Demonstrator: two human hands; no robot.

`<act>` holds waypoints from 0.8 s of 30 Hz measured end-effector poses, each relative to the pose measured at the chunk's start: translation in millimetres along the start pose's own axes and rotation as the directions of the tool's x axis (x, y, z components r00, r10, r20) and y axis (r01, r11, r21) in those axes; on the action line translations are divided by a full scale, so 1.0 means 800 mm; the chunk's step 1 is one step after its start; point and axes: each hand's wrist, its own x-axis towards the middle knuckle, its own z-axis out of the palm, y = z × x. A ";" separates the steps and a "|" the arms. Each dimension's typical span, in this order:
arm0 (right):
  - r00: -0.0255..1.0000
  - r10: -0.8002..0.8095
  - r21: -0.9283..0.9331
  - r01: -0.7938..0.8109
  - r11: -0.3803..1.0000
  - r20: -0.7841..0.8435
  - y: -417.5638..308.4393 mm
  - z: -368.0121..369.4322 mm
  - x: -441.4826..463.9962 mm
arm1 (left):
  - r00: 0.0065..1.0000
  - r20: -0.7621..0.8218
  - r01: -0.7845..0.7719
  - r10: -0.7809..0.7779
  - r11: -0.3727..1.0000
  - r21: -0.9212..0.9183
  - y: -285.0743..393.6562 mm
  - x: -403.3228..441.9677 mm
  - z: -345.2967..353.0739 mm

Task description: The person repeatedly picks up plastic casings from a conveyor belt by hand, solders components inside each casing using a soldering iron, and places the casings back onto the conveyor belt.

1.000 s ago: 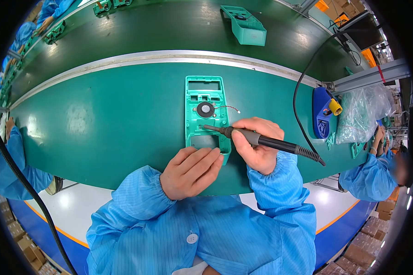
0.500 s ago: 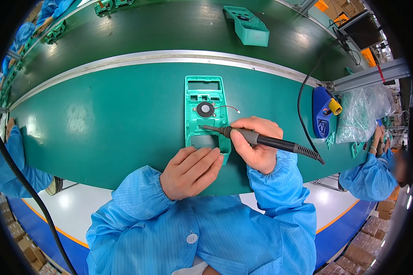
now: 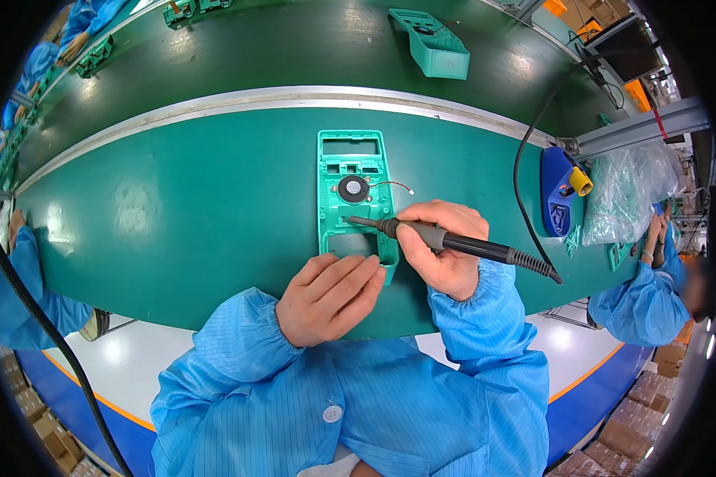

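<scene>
A green plastic housing (image 3: 326,175) lies open side up on the green table, with a round black speaker (image 3: 352,189) and its thin red-black wire in the middle. My left hand (image 3: 326,300) presses on the housing's near end, fingers together over its lower edge. In my right hand (image 3: 444,248) is a soldering iron (image 3: 477,248), gripped like a pen. The iron's tip points left and touches, or nearly touches, the housing below the speaker; the exact contact is too small to tell.
Right of the housing stand a blue iron holder (image 3: 555,191) with a yellow part and a clear plastic bag (image 3: 624,195). The iron's black cable loops upward. Beyond the metal rail (image 3: 294,99) lies another green housing (image 3: 441,60). Co-workers in blue sit at both sides.
The view has shifted slightly, and the housing beyond the rail sits a little further right. Both hands and the iron hold nearly the same pose over the housing.
</scene>
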 end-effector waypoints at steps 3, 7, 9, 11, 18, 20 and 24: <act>1.000 -0.010 0.002 0.010 1.000 -0.004 0.002 0.001 0.000 | 1.000 0.002 0.010 -0.010 1.000 -0.007 0.000 0.000 0.000; 1.000 0.018 0.029 -0.018 0.999 0.000 0.000 -0.003 -0.001 | 1.000 0.001 0.001 -0.001 1.000 0.021 -0.001 0.000 0.001; 0.999 0.025 0.071 -0.022 0.997 -0.040 -0.002 -0.007 -0.002 | 1.000 0.010 0.006 -0.006 1.000 -0.011 0.000 0.001 -0.001; 0.991 0.098 0.103 -0.088 0.991 -0.088 -0.009 -0.015 -0.003 | 1.000 0.014 0.002 -0.002 1.000 -0.013 0.000 0.000 -0.001; 0.945 0.153 0.134 -0.118 0.984 -0.290 -0.008 -0.017 -0.012 | 0.993 0.111 0.045 -0.042 0.999 -0.025 0.000 0.009 -0.009; 0.946 0.053 0.043 -0.042 0.998 -0.320 0.005 -0.016 -0.016 | 0.990 0.122 0.066 -0.064 0.998 -0.010 0.000 0.012 -0.009; 0.930 0.002 0.020 0.006 1.000 -0.366 0.009 -0.006 -0.014 | 0.990 0.108 0.094 -0.088 0.994 -0.056 -0.018 0.017 -0.011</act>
